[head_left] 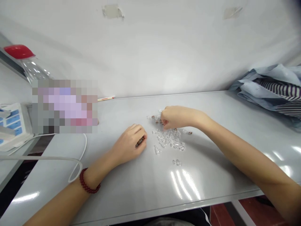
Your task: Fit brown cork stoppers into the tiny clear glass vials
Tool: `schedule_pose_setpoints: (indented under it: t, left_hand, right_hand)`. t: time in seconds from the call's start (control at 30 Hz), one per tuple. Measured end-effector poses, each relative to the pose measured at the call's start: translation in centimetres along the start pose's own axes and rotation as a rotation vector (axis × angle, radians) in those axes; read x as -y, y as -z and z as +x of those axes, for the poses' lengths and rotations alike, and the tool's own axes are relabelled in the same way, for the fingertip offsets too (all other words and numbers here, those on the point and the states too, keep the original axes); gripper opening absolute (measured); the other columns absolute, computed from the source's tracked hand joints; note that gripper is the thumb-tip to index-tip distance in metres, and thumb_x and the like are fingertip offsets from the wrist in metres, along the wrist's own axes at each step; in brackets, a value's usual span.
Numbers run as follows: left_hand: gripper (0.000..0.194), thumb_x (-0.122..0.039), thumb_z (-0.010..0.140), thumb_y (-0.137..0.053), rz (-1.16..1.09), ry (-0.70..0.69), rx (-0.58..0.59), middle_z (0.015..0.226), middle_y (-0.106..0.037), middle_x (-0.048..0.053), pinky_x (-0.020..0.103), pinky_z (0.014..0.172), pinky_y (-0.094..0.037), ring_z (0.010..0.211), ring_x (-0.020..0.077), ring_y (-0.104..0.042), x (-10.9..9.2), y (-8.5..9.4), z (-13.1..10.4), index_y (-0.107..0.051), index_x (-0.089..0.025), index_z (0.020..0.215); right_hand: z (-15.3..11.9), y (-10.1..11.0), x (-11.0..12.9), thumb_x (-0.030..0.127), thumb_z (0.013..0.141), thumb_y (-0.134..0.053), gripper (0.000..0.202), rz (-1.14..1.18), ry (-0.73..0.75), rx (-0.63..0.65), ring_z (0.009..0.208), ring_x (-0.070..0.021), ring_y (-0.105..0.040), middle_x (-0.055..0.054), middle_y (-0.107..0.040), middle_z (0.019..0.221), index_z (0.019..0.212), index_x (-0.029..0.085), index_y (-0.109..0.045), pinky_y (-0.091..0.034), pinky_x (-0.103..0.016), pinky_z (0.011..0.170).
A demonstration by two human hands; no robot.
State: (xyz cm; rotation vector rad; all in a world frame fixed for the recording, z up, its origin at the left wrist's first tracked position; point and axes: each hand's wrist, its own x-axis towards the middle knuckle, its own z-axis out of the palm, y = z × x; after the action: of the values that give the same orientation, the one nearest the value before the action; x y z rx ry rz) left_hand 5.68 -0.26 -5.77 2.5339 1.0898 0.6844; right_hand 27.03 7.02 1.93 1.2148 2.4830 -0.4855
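Small clear glass bottles (172, 138) lie in a loose pile on the grey table; some near the back and right have brown stoppers. One bottle (177, 162) lies apart, nearer the front edge. My right hand (172, 117) reaches into the back of the pile with its fingers bent down and closed; what its fingertips hold, if anything, is hidden. Left of the pile, my left hand (131, 142) rests on the table, curled round small dark brown pieces (139, 142) that show between thumb and fingers.
A power strip (16, 125) and white cable (82, 157) are at the left, near a red-capped bottle (35, 70) and a blurred patch. A thin red-and-white stick (105, 99) lies by the wall. Blue and striped cloth (270, 91) is piled at the back right.
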Motion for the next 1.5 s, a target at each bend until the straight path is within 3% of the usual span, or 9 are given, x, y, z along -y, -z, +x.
schedule_pose_setpoints:
  t: [0.07,0.23,0.47,0.67,0.9,1.03,1.2,1.37,1.5]
  left_hand:
    - [0.014,-0.008,0.084,-0.046,-0.003,0.004,0.004,0.084,-0.059,0.004,0.034,0.073,-0.046,0.080,0.0185,-0.053,0.0,0.0,0.0,-0.052,-0.019,0.081]
    - [0.011,-0.013,0.089,-0.048,-0.001,0.032,-0.023,0.088,-0.062,0.005,0.035,0.075,-0.047,0.083,0.0196,-0.054,0.0,-0.3,-0.1,-0.056,-0.019,0.085]
    - [0.011,-0.025,0.096,-0.050,-0.064,0.127,-0.128,0.093,-0.064,0.006,0.033,0.073,-0.048,0.088,0.0202,-0.055,0.0,-0.6,-0.1,-0.059,-0.018,0.099]
    - [0.017,-0.018,0.097,-0.044,-0.082,0.074,-0.208,0.081,-0.060,0.003,0.031,0.068,-0.046,0.077,0.0169,-0.053,-0.4,-0.6,0.0,-0.053,-0.020,0.083]
    - [0.015,-0.013,0.089,-0.047,-0.074,0.065,-0.194,0.073,-0.055,0.002,0.032,0.067,-0.044,0.075,0.0177,-0.050,-0.4,0.2,-0.1,-0.050,-0.021,0.077]
    - [0.010,-0.011,0.082,-0.052,-0.036,0.051,-0.098,0.089,-0.061,0.006,0.037,0.075,-0.046,0.086,0.0213,-0.051,-0.2,0.3,-0.2,-0.054,-0.019,0.088]
    - [0.017,-0.019,0.087,-0.056,0.008,0.028,0.030,0.107,-0.061,0.009,0.043,0.087,-0.046,0.098,0.0240,-0.053,-0.1,-0.1,-0.2,-0.059,-0.017,0.103]
    - [0.012,-0.016,0.092,-0.047,0.046,0.029,0.007,0.098,-0.061,0.007,0.039,0.082,-0.047,0.092,0.0216,-0.054,0.1,-0.4,-0.2,-0.059,-0.019,0.093]
    - [0.011,-0.012,0.088,-0.047,0.056,0.037,-0.013,0.093,-0.061,0.007,0.038,0.078,-0.047,0.086,0.0211,-0.054,0.1,-0.3,-0.2,-0.056,-0.019,0.088]
  right_hand:
    - [0.1,-0.4,0.5,0.013,0.073,-0.062,0.036,-0.044,0.017,0.001,0.051,-0.0118,-0.035,0.000,-0.040,0.057,0.052,0.020,-0.034,-0.021,-0.032,0.052]
    - [0.9,-1.4,0.3,0.010,0.070,-0.061,0.021,-0.038,0.093,-0.081,0.055,-0.0124,-0.038,-0.002,-0.049,0.064,0.060,0.019,-0.045,-0.024,-0.031,0.053]
    - [1.2,-1.9,0.9,0.019,0.075,-0.058,0.006,0.139,0.327,-0.214,0.058,-0.0113,-0.041,0.000,-0.055,0.069,0.072,0.018,-0.053,-0.025,-0.027,0.054]
    - [0.8,-2.2,2.7,0.018,0.076,-0.053,0.010,0.103,0.429,-0.304,0.055,-0.0097,-0.037,-0.001,-0.056,0.071,0.068,0.018,-0.047,-0.024,-0.028,0.054]
    - [1.5,-2.2,0.6,0.018,0.075,-0.057,0.004,0.075,0.326,-0.213,0.060,-0.0122,-0.041,-0.002,-0.057,0.073,0.074,0.018,-0.054,-0.026,-0.028,0.056]
    - [1.4,-1.9,0.4,0.020,0.079,-0.058,0.004,0.111,0.348,-0.077,0.069,-0.0142,-0.048,-0.005,-0.059,0.086,0.080,0.016,-0.059,-0.033,-0.028,0.060]
    - [1.1,-1.9,0.9,0.018,0.081,-0.056,0.012,0.175,0.417,-0.057,0.074,-0.0135,-0.053,-0.007,-0.059,0.101,0.088,0.016,-0.066,-0.039,-0.028,0.066]
    - [0.9,-1.5,0.4,0.011,0.078,-0.055,0.011,0.147,0.370,0.005,0.071,-0.0138,-0.054,-0.004,-0.064,0.086,0.078,0.016,-0.065,-0.038,-0.029,0.065]
    - [-0.1,-0.1,-1.2,0.012,0.076,-0.059,0.009,0.222,0.294,-0.048,0.067,-0.0147,-0.053,-0.002,-0.063,0.073,0.070,0.018,-0.063,-0.036,-0.029,0.061]
